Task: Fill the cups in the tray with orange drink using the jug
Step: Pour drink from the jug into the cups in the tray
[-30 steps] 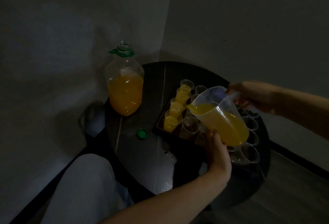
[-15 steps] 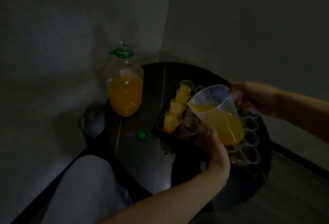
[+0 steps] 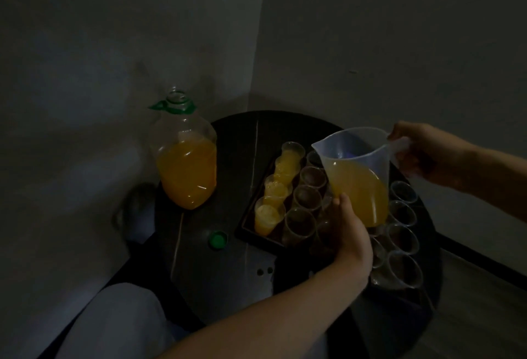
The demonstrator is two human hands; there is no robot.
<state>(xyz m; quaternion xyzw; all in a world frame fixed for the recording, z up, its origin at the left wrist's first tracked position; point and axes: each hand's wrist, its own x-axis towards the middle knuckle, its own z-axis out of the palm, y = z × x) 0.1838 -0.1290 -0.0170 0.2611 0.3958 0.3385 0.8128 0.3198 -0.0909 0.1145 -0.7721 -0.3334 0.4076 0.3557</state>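
A clear plastic jug, about half full of orange drink, hangs tilted above the dark tray, its spout pointing left. My right hand grips its handle. My left hand cups the jug's lower side, thumb on the near wall. The tray's left row of cups holds orange drink. The clear cups beside that row are empty, as are those right of the jug. No drink is running from the spout.
A big clear bottle with orange drink and an open neck stands at the table's left edge. Its green cap lies on the dark round table in front of the tray. Walls close the corner behind. My knee is at lower left.
The jug has tipped back and risen a little, so the drink has drawn away from the spout. Both hands moved with it and kept their hold.
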